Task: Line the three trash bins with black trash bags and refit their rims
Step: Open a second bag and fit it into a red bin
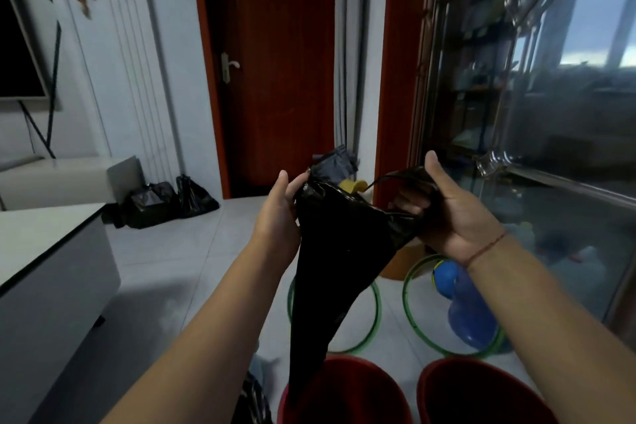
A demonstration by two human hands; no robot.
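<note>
A black trash bag (339, 258) hangs in front of me, its mouth stretched between both hands. My left hand (280, 213) pinches the bag's left edge. My right hand (447, 213) grips the right edge and a handle strip. The bag's tail drops into a red bin (347, 392) at the bottom centre. A second red bin (481, 392) stands to its right. Two green rims lie on the floor beyond the bins: one (373, 317) behind the bag, one (418, 327) further right. At the bottom edge a dark shape (253, 403) sits left of the bins; I cannot tell what it is.
A blue plastic toy (464, 303) lies across the right green rim. Filled black bags (161, 203) sit on the floor by the wall near a red-brown door (275, 79). A white cabinet (48, 262) stands to the left, a glass cabinet (533, 113) to the right.
</note>
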